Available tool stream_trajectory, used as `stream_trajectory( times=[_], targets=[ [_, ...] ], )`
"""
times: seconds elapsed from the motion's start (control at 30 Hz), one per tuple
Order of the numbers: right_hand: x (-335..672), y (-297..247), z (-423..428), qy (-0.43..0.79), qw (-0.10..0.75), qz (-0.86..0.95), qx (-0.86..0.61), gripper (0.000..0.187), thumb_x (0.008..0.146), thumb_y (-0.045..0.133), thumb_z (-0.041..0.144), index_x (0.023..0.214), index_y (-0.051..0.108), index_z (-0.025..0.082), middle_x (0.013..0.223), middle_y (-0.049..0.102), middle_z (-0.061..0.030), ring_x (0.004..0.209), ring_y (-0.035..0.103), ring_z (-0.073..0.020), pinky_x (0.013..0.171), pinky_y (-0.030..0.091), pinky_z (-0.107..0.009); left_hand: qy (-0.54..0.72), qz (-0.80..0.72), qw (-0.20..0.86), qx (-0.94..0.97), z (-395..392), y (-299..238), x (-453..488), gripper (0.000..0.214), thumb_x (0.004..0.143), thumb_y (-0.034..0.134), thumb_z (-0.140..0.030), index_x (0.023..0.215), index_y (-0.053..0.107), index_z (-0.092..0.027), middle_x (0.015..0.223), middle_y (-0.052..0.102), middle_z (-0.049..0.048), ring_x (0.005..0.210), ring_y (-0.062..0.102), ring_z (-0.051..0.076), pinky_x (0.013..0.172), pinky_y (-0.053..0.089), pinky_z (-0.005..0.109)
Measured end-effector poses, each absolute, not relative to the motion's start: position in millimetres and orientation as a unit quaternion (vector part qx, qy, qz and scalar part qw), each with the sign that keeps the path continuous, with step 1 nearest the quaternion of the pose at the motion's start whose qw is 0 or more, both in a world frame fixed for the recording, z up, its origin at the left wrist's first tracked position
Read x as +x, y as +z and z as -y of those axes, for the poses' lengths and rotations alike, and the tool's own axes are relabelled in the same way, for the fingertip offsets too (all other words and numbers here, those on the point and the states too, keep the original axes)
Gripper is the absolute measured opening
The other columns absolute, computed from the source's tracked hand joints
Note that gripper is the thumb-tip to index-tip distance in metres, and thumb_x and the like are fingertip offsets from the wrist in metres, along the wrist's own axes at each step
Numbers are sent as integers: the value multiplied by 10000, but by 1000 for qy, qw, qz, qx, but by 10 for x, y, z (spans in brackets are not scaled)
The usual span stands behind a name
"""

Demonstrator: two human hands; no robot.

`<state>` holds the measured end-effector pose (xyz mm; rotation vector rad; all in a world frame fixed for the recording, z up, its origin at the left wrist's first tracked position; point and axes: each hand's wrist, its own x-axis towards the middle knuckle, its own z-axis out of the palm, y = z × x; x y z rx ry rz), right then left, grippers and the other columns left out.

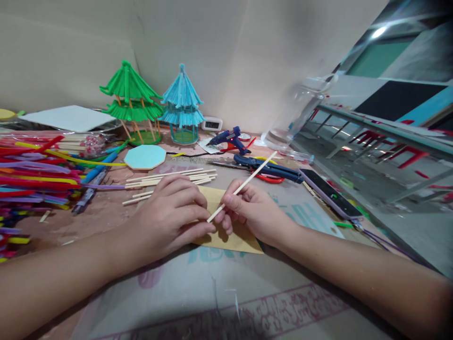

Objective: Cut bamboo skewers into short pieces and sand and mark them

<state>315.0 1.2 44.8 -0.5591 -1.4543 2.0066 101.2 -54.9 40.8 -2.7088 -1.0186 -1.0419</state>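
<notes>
A thin pale wooden stick (253, 176) slants up to the right, pinched between the thumb and fingers of my right hand (253, 208). My left hand (180, 212) has its fingers curled, with the thumb and index fingertips closed at the stick's lower end. Under both hands lies a tan sheet of paper (240, 240), partly covered by them. Several loose wooden sticks (170, 178) rest just beyond my left hand. A light blue octagonal piece (145, 157) lies behind those sticks.
Green (132, 108) and blue (182, 106) pagoda models stand at the back. Nearby are a glue gun (230, 139), pliers-like tool (269, 167), clear plastic jug (293, 115) and phone (329, 193) by the table's right edge. Colourful pipe cleaners (38, 174) pile up at left.
</notes>
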Motion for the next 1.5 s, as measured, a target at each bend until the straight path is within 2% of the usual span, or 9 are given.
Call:
stream_trajectory(
  times=[0.13, 0.33, 0.47, 0.57, 0.7, 0.9, 1.03, 1.27, 1.5],
  targets=[
    [3147, 459, 10, 748, 298, 555, -210, 323, 853, 772, 397, 822, 524, 191, 676, 752, -2, 539, 686, -109, 526, 583, -214, -342, 333, -20, -878, 570, 452, 1022, 140, 969, 559, -190, 917, 687, -212, 910, 658, 16, 921, 551, 189, 967, 375, 433],
    [3155, 462, 6, 746, 300, 558, -207, 331, 856, 765, 406, 822, 514, 194, 675, 757, -11, 549, 700, -122, 527, 590, -228, -336, 319, -75, -883, 525, 434, 1019, 205, 991, 487, -155, 865, 645, -188, 916, 655, 27, 954, 546, 184, 938, 396, 373],
    [3158, 458, -6, 743, 301, 562, -203, 317, 869, 754, 398, 819, 516, 195, 682, 757, -15, 549, 696, -120, 530, 590, -230, -343, 307, -83, -884, 493, 397, 1017, 194, 981, 476, -119, 894, 635, -189, 922, 651, 37, 934, 557, 181, 878, 416, 341],
    [3161, 459, -6, 739, 302, 565, -208, 322, 865, 755, 411, 821, 517, 197, 677, 752, -10, 549, 695, -123, 525, 587, -230, -346, 308, -83, -882, 486, 389, 1014, 159, 990, 514, -153, 922, 650, -197, 925, 650, 28, 908, 551, 169, 851, 407, 324],
    [3167, 471, 1, 739, 300, 565, -212, 317, 871, 751, 404, 825, 517, 195, 676, 749, -4, 546, 692, -116, 533, 584, -222, -332, 321, -93, -882, 510, 412, 1012, 123, 980, 569, -216, 911, 671, -205, 935, 639, 21, 934, 548, 179, 883, 384, 342],
    [3168, 474, 4, 738, 300, 565, -215, 314, 875, 746, 403, 832, 513, 197, 673, 743, -1, 549, 687, -118, 534, 582, -227, -330, 320, -113, -881, 544, 436, 1013, 172, 999, 496, -160, 987, 660, -213, 973, 616, 22, 962, 517, 178, 898, 383, 346],
    [3165, 472, 1, 733, 298, 570, -222, 329, 861, 755, 421, 828, 513, 200, 673, 739, -2, 550, 685, -122, 533, 585, -235, -325, 315, -109, -885, 539, 443, 1020, 206, 998, 450, -138, 939, 642, -183, 966, 613, 41, 970, 515, 183, 927, 388, 364],
    [3161, 487, 8, 734, 295, 569, -223, 332, 850, 766, 425, 828, 523, 200, 662, 739, 2, 548, 685, -116, 537, 583, -224, -327, 318, -98, -884, 545, 474, 1044, 162, 949, 514, -146, 897, 662, -184, 917, 633, 43, 931, 539, 188, 914, 402, 382],
    [3154, 471, 1, 734, 294, 571, -219, 345, 846, 768, 434, 829, 518, 197, 659, 743, -4, 544, 689, -119, 534, 584, -226, -327, 307, -83, -890, 554, 467, 1029, 209, 935, 479, -101, 892, 671, -174, 907, 642, 48, 927, 542, 192, 925, 406, 385]
  ],
)
